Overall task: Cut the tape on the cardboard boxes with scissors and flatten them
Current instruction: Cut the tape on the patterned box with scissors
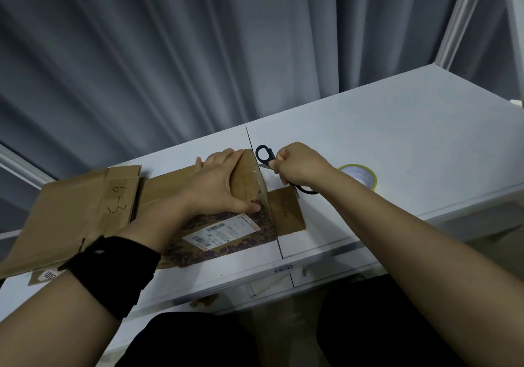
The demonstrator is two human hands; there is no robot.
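A brown cardboard box [246, 179] with a shipping label [221, 232] lies on the white table [397, 145]. My left hand [215, 185] grips its top, fingers over the far edge and thumb on the near face. My right hand [297, 165] holds black-handled scissors [265, 154], whose blades touch the box's right edge. One open flap [286, 211] lies flat to the right.
A flattened cardboard piece [79, 211] marked by hand lies at the left, partly over the table edge. A roll of tape [360, 175] with a yellow-green rim sits right of my right hand. A grey curtain hangs behind the table.
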